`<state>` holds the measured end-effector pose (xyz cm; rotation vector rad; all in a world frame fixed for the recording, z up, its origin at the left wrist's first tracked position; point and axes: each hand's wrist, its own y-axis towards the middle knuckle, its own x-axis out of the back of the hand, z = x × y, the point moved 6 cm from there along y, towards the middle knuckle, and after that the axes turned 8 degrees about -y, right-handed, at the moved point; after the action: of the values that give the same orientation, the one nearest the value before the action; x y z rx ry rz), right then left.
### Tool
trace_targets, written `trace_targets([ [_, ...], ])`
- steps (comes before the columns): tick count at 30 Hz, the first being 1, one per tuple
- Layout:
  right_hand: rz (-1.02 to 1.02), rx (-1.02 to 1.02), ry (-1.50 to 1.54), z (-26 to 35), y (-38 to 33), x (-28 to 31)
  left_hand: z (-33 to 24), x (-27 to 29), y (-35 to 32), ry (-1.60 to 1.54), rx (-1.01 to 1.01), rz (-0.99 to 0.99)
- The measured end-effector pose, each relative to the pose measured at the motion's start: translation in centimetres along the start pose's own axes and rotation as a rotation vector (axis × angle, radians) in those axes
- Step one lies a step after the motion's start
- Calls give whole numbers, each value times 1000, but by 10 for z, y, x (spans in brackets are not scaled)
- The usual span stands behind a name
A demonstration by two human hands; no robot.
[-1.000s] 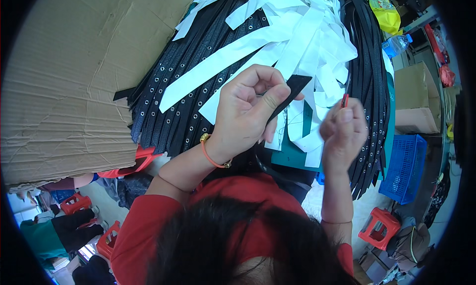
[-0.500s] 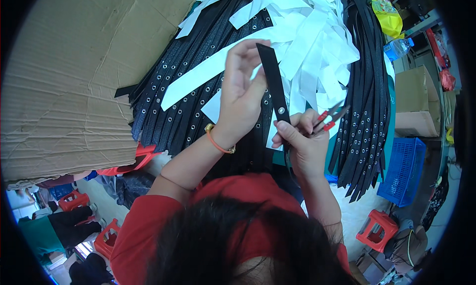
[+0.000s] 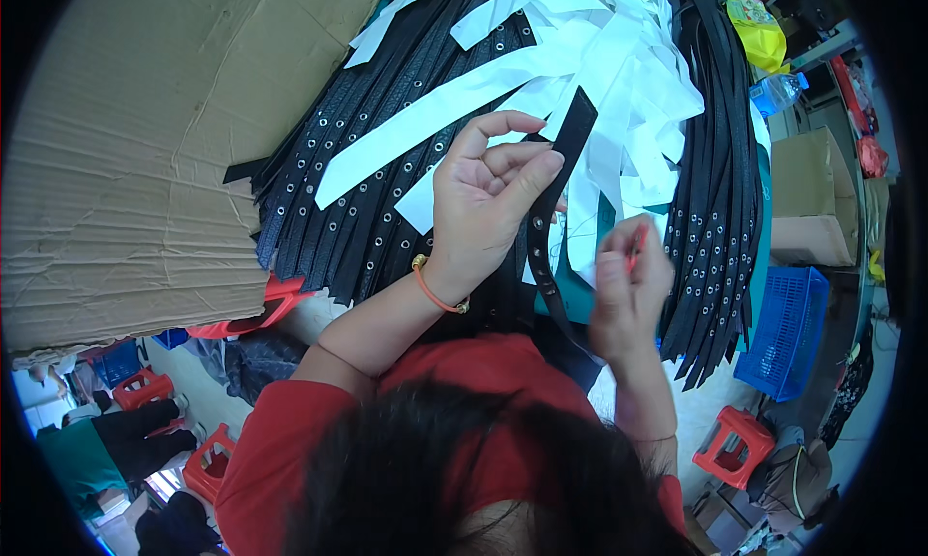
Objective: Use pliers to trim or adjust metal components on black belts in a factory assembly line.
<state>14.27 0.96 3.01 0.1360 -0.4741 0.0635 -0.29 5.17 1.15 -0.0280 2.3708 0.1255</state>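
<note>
From my distant seat, on the head view: I have the left hand (image 3: 495, 193) pinching a black eyelet strap (image 3: 577, 131) between thumb and fingertips, its slanted end up at the far side, its tail curving near the body. Over to the right, the right hand (image 3: 630, 290), blurred, is curled around a red tool (image 3: 637, 239). Beyond them spread white strips (image 3: 628, 73), with punched black straps (image 3: 329, 184) heaped at left and a blue plastic basket (image 3: 781, 338) far right.
</note>
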Motion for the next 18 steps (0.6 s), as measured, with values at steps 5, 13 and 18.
trace_targets([
  [5,-144,175,-240,34,11,31,0,-1,-3,69,17,23],
  [13,-174,627,-775,58,10,30,7,-8,-6,127,-51,80],
  [18,-165,667,-877,60,9,30,8,-13,-8,245,-109,82],
])
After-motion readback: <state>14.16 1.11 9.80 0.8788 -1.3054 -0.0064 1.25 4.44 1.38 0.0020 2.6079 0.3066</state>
